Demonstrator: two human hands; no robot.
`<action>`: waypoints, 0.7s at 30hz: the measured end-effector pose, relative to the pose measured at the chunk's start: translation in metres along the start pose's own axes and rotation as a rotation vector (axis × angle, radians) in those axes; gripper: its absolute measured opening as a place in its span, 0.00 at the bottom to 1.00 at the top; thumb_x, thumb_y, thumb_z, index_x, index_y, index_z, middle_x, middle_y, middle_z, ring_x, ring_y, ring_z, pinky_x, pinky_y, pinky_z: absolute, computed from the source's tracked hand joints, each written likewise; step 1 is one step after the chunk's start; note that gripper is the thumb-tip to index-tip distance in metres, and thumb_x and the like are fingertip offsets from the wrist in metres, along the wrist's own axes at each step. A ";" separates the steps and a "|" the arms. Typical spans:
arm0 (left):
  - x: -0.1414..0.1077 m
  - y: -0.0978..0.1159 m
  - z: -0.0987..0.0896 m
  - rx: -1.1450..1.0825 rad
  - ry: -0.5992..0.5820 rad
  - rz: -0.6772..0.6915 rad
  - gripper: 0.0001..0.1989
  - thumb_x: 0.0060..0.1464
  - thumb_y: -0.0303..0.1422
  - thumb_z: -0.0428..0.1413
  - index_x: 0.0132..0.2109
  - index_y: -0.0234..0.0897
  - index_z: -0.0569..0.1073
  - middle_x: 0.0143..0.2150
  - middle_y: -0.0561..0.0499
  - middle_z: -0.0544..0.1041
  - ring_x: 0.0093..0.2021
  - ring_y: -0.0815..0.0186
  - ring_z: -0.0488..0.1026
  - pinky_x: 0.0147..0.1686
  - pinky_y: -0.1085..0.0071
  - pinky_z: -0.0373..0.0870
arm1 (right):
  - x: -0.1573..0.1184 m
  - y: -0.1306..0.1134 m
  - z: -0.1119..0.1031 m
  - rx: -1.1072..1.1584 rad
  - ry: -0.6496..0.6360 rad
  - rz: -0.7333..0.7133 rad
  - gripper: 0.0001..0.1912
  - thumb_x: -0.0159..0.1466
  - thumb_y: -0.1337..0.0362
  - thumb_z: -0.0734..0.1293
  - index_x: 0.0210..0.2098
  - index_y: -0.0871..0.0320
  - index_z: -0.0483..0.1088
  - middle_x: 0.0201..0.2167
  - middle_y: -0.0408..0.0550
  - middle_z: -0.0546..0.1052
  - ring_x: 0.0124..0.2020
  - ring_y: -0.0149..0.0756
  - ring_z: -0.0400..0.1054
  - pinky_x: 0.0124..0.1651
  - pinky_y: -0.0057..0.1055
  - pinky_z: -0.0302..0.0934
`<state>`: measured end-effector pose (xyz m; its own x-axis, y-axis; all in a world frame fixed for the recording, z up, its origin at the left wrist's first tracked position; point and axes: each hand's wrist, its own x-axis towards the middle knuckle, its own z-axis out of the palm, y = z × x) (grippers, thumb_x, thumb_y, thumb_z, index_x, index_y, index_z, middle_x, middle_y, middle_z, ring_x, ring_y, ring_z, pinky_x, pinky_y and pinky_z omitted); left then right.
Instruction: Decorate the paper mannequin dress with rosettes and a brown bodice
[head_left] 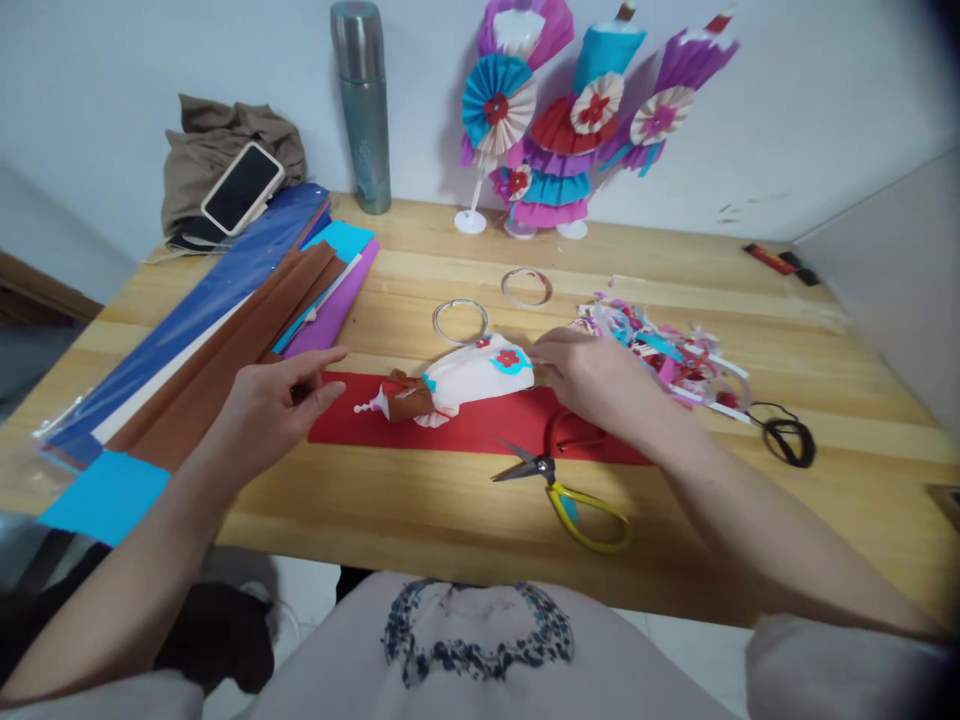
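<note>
A small paper dress [480, 375] lies on its side across a strip of red paper [360, 425]. It has a white skirt, a brown top and red flowers, one on a blue backing. From its left end pokes a thin white knobbed tip of a stand. My right hand [589, 375] has its fingers closed at the dress's right end; the fingertips are partly hidden. Left of the dress, apart from it, my left hand [274, 410] holds nothing, thumb and fingers apart. Scissors [544, 467] with one yellow and one red handle lie open, partly over the red strip.
Folded brown paper [247, 340] and other coloured sheets lie at left. Behind are a phone [244, 188], a flask [364, 110] and several paper dresses on stands [559, 170]. Two tape rolls [460, 320] lie mid-table; paper scraps [660, 345] and a black cord [789, 442] are at right.
</note>
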<state>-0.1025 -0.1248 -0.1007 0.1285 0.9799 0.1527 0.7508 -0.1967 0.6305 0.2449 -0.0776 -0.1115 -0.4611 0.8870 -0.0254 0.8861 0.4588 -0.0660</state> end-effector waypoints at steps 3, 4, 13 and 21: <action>-0.005 0.007 -0.005 -0.024 0.023 -0.015 0.20 0.55 0.43 0.58 0.49 0.36 0.82 0.23 0.55 0.72 0.21 0.70 0.64 0.25 0.73 0.62 | 0.003 -0.011 -0.003 -0.149 -0.235 0.123 0.17 0.65 0.76 0.57 0.43 0.62 0.75 0.45 0.57 0.77 0.42 0.43 0.74 0.35 0.32 0.61; -0.006 0.011 -0.006 -0.031 0.024 -0.014 0.20 0.55 0.44 0.58 0.48 0.36 0.83 0.23 0.54 0.73 0.21 0.70 0.65 0.24 0.73 0.62 | 0.005 -0.015 -0.004 -0.178 -0.261 0.137 0.17 0.65 0.76 0.56 0.44 0.62 0.75 0.45 0.57 0.76 0.43 0.43 0.74 0.34 0.32 0.59; -0.016 0.021 -0.005 -0.064 -0.006 0.005 0.14 0.55 0.41 0.60 0.45 0.41 0.84 0.23 0.54 0.77 0.20 0.70 0.66 0.24 0.73 0.64 | 0.019 -0.017 0.003 -0.302 -0.193 0.078 0.17 0.68 0.75 0.54 0.49 0.65 0.70 0.44 0.59 0.76 0.41 0.43 0.74 0.31 0.31 0.53; -0.013 0.025 -0.019 -0.170 0.192 -0.127 0.14 0.52 0.40 0.62 0.44 0.42 0.84 0.27 0.52 0.78 0.25 0.68 0.68 0.25 0.73 0.63 | 0.017 -0.006 -0.015 -0.236 -0.041 0.169 0.17 0.67 0.74 0.55 0.46 0.62 0.73 0.46 0.60 0.77 0.39 0.43 0.74 0.29 0.30 0.49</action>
<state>-0.0975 -0.1427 -0.0722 -0.0967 0.9760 0.1953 0.6317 -0.0914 0.7698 0.2322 -0.0645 -0.0968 -0.3036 0.9511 -0.0568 0.9346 0.3089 0.1765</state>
